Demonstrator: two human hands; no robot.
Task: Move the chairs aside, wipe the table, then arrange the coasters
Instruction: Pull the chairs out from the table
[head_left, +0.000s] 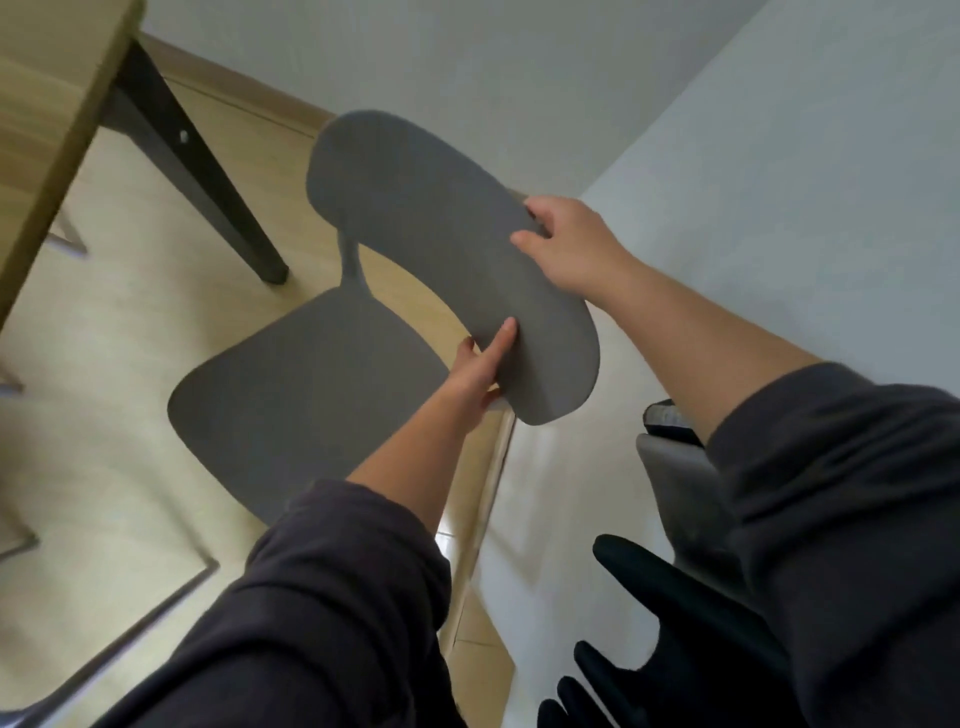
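A grey plastic chair (311, 395) stands on the floor in the middle of the view, its curved backrest turned toward me. My left hand (480, 371) grips the lower edge of the backrest, thumb on its front face. My right hand (569, 244) holds the backrest's upper right edge, fingers curled over it. The wooden table (47, 130) shows only as a corner at the top left, with its black leg (192, 156) slanting down to the floor. No coasters or cloth are in sight.
A white wall (779, 182) runs close along the right, meeting another wall behind the chair. Another grey chair's backrest (675, 483) sits at the lower right beside dark objects (649, 623). Light tiled floor (104, 467) spreads to the left.
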